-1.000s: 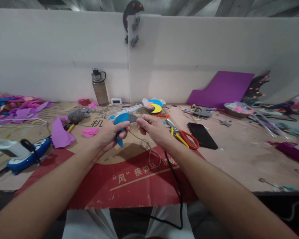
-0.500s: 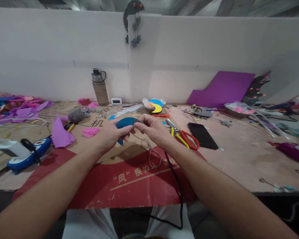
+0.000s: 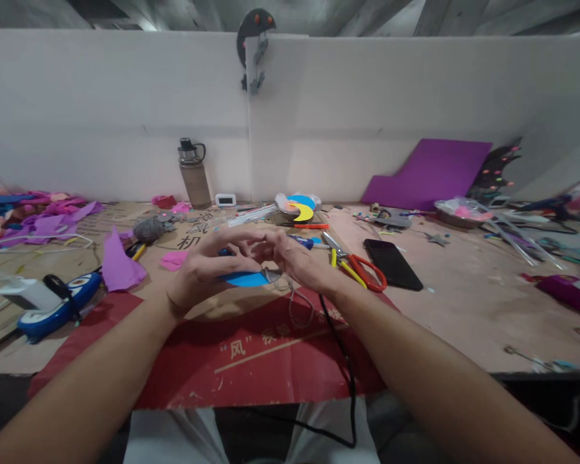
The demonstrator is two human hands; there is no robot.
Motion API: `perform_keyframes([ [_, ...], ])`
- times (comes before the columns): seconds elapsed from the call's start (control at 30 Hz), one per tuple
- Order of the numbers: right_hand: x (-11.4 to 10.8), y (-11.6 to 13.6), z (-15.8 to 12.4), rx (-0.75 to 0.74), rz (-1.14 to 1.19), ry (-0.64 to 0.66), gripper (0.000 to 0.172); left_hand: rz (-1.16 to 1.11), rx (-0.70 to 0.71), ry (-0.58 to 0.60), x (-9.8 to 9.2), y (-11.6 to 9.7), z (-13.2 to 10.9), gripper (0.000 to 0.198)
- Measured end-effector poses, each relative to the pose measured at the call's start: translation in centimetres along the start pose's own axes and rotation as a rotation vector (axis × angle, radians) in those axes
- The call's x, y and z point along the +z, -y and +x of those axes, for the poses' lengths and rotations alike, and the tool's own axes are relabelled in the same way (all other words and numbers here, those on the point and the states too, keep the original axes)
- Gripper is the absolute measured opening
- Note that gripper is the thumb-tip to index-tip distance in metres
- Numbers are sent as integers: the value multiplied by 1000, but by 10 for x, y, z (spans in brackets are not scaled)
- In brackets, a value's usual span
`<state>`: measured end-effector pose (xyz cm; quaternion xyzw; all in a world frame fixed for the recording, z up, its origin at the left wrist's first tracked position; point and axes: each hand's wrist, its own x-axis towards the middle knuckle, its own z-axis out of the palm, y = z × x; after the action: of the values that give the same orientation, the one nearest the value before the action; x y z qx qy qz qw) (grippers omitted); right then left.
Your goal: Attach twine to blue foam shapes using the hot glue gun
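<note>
A bright blue crescent-like flat piece (image 3: 245,279) is held by my left hand (image 3: 215,261), with its thumb along the upper edge and its fingers curled behind. Grey yarn (image 3: 272,276) covers the right end of the piece. My right hand (image 3: 297,258) is bent over that end, its fingers meeting those of my left hand; the fingertips are partly hidden. A thin grey strand (image 3: 302,309) trails from beneath my right hand in a loose loop onto the red printed cardboard (image 3: 251,380).
Scissors (image 3: 362,270) with red handles and a yellow-handled tool (image 3: 352,270) lie right of my hands, beside a black phone (image 3: 393,264). Behind are a bowl with a yellow crescent (image 3: 303,211) and a bottle (image 3: 194,180). A black cable (image 3: 341,348) crosses the front edge.
Both hands have turned and arched upward, fingers now overlapping. The blue piece sits lower and flatter, showing a brighter face. A dark blue object now shows just beyond my right hand.
</note>
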<state>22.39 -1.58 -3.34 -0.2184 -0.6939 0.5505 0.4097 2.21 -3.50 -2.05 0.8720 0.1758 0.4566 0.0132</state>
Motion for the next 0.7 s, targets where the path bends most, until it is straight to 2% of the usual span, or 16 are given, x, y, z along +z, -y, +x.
perform_keyframes([
  [0.1, -5, 6, -4, -15, 22, 199, 49, 47, 88, -5, 0, 1, -1, 19],
  [0.27, -15, 17, -7, 123, -35, 309, 28, 72, 68, 5, -3, 2, -1, 16],
  [0.37, -15, 18, -7, 175, -29, 256, 25, 72, 33, 10, -2, 3, 1, 16],
  [0.5, -15, 14, -6, 171, -18, 117, 30, 66, -48, -63, 6, 8, 7, 20],
  [0.63, -18, 8, -2, 151, -59, 30, 31, 32, -288, -281, 14, 15, 9, 50],
  [0.7, -19, 5, 0, 138, -100, -8, 30, -94, -470, -417, 16, 19, 10, 45],
])
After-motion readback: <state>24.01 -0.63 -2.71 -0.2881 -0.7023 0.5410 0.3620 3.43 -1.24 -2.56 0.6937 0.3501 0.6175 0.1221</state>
